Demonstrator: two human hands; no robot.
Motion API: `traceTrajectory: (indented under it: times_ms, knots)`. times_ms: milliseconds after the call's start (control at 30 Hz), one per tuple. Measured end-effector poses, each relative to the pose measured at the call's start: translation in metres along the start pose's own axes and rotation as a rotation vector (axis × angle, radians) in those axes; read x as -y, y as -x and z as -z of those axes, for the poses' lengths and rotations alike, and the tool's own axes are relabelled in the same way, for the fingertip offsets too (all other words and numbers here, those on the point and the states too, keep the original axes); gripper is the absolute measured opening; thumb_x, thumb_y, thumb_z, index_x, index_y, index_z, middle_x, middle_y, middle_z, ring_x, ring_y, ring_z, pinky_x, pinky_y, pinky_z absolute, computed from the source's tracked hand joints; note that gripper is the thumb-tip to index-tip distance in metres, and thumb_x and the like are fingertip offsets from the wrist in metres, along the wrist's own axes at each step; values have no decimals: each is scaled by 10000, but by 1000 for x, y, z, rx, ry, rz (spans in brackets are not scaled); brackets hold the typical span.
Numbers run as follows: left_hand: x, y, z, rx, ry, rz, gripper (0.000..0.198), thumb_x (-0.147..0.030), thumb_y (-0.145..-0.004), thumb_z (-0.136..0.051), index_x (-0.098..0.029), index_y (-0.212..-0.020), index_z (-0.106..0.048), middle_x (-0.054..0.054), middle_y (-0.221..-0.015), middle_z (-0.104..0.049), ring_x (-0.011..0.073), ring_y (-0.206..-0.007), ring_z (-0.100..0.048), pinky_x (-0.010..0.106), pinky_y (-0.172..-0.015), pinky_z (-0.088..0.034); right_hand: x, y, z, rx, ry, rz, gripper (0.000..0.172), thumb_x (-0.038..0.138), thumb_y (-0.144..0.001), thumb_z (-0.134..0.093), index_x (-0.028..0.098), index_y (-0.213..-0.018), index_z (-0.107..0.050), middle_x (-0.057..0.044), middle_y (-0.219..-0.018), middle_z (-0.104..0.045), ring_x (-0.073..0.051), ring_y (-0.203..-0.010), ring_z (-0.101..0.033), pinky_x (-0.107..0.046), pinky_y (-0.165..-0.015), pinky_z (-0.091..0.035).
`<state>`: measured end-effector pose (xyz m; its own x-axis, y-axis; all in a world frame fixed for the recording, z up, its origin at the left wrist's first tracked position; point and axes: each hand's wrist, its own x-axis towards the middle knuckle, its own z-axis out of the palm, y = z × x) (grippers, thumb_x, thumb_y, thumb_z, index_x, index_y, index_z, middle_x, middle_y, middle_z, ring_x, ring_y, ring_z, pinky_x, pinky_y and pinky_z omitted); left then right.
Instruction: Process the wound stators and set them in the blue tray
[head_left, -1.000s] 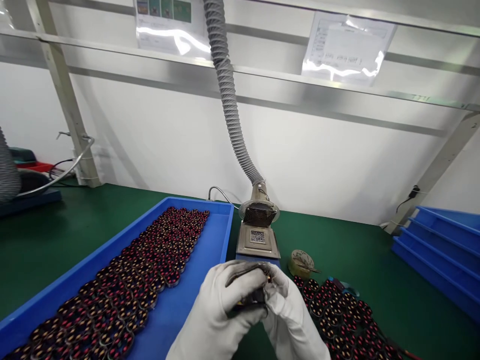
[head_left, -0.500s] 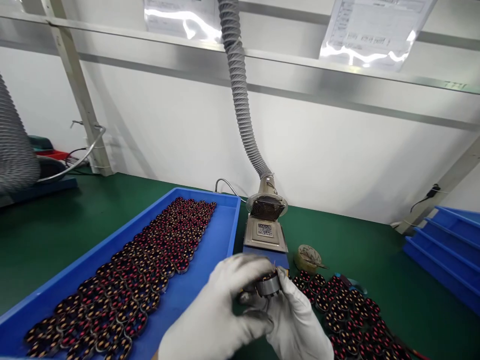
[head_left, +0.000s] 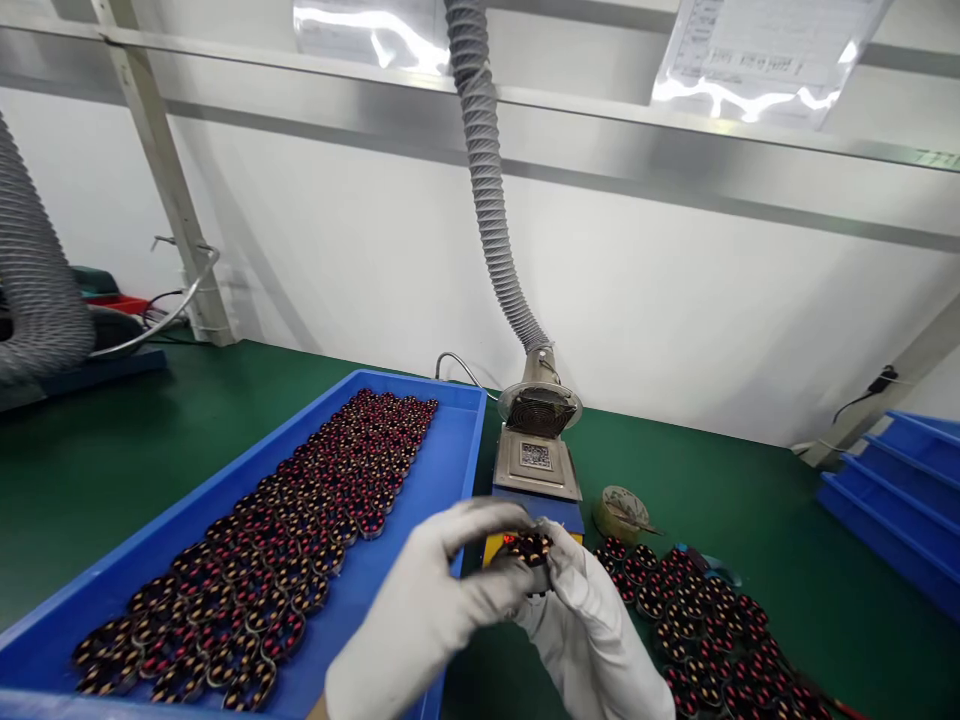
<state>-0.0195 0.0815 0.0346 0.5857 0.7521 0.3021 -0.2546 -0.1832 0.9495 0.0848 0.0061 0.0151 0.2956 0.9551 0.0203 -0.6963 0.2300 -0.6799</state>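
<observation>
Both my hands wear white gloves with darkened fingertips. Between them is a round black motor stator [head_left: 529, 548] with copper and red windings, tilted so its wound face shows. My right hand [head_left: 592, 610] grips it from the right side. The fingers and thumb of my left hand [head_left: 442, 590] close around its left side, partly covering it and slightly blurred. Behind the hands stands a soldering pot [head_left: 536, 465] with a square metal top, under a fume hood [head_left: 540, 395].
A long blue tray [head_left: 457, 470] on the left holds rows of stators [head_left: 300, 520]. More stators [head_left: 705, 620] lie on the green table at right, near a small round tin [head_left: 622, 512]. Stacked blue trays [head_left: 900, 510] stand far right. A grey hose [head_left: 484, 170] hangs above.
The stator has turned from showing its grey side to showing its wound face. My left fingers have shifted around it, with the thumb moving up against it.
</observation>
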Motion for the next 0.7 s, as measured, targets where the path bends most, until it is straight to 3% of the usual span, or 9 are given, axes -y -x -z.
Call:
traceTrajectory:
  times_ms: [100, 233, 300, 433, 467, 533, 600, 700]
  knots:
    - [1, 1, -8, 40, 93, -85, 108, -140, -680, -686, -245, -683, -706, 0, -800, -684, 175, -776, -625, 198, -704, -503, -2, -5, 5, 0, -3, -9, 269, 276, -577, -801, 210, -802, -669, -14, -717, -680, -154, -639, -635, -299, -631, -534]
    - [4, 2, -1, -207, 92, -102, 77, -212, -746, -662, -268, -697, -682, -32, -801, -681, 150, -796, -619, 173, -724, -492, 2, 0, 7, 53, -32, -78, 272, 352, -634, -760, 212, -851, -674, -45, -775, -704, -160, -658, -650, -275, -601, -525]
    - [3, 3, 5, -249, 2, -86, 56, -256, -742, -675, -300, -775, -686, -37, -912, -676, 162, -876, -608, 197, -783, -478, 5, 5, 5, 102, -94, -86, 243, 382, -707, -697, 207, -875, -678, -55, -825, -713, -156, -697, -661, -250, -614, -518]
    - [0, 1, 5, 113, -291, -161, 552, -96, -559, -776, -369, -1018, -635, -33, -1111, -609, 216, -1063, -515, 276, -928, -390, 6, 9, 3, 134, -215, -52, 215, 371, -746, -662, 208, -885, -690, -36, -878, -720, -161, -775, -663, -270, -676, -531]
    - [1, 0, 3, 170, -284, -200, 569, -92, -566, -777, -371, -1038, -626, -28, -1102, -614, 218, -1054, -519, 286, -927, -391, 5, 8, 3, 131, -237, -56, 203, 352, -748, -666, 212, -894, -689, -28, -895, -720, -148, -792, -660, -254, -684, -530]
    - [4, -1, -4, 194, -167, -275, 373, -157, -661, -746, -343, -973, -664, -10, -1005, -658, 216, -971, -566, 294, -872, -435, 2, 7, 5, 136, -252, -70, 175, 307, -761, -664, 216, -910, -683, -13, -911, -718, -121, -794, -658, -223, -678, -530]
    - [8, -1, -9, 129, -42, -312, 173, -183, -723, -699, -307, -844, -704, -4, -873, -688, 206, -876, -602, 284, -827, -465, 0, 6, 6, 150, -222, -64, 166, 282, -775, -651, 204, -920, -679, -13, -887, -719, -118, -756, -664, -225, -653, -538]
    - [12, 0, -10, -86, 66, -210, 121, -161, -728, -673, -269, -680, -694, -20, -737, -683, 174, -787, -619, 228, -770, -484, -1, 6, 7, 172, -172, -79, 212, 308, -759, -664, 183, -929, -681, -42, -859, -722, -150, -719, -675, -243, -622, -541]
